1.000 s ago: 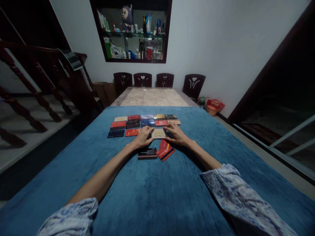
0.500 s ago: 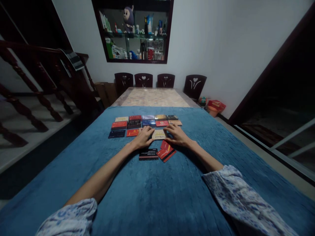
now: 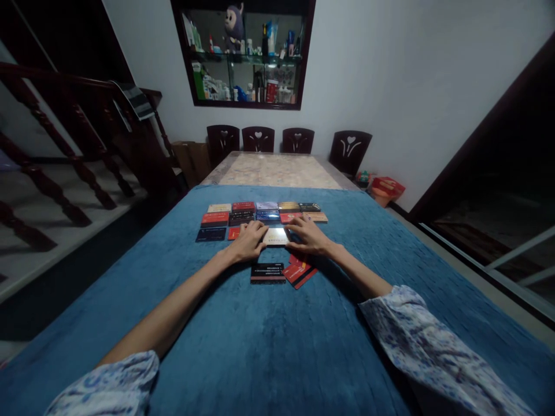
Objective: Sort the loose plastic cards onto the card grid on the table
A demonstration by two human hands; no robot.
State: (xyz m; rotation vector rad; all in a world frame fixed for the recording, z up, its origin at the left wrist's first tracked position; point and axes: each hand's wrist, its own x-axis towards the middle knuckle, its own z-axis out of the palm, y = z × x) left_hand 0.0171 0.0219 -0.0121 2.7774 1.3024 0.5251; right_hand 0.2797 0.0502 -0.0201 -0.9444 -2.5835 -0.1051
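A cream card (image 3: 275, 237) lies on the blue cloth, lit by a bright glare at its top right. My left hand (image 3: 248, 241) grips its left edge with thumb and fingers, and my right hand (image 3: 309, 236) grips the right edge. Partly covered by my left fingers is a red card (image 3: 233, 233), with a dark navy card (image 3: 210, 234) farther left. Two rows of cards stretch behind, including a black card (image 3: 241, 218), a blue card (image 3: 267, 215) and an orange card (image 3: 315, 217). Nearer me lie a black striped card (image 3: 267, 274) and overlapping red cards (image 3: 299, 274).
The blue cloth (image 3: 243, 346) covers the near part of a long table whose pale top (image 3: 277, 172) shows beyond. Several dark chairs (image 3: 298, 140) stand at the far end. To the left is a wooden railing (image 3: 78, 144); a red bag (image 3: 388, 188) sits at right.
Both hands have slid the cream card slightly left, towards the red card, and my left fingers now hide more of that one. The view has shifted a little.
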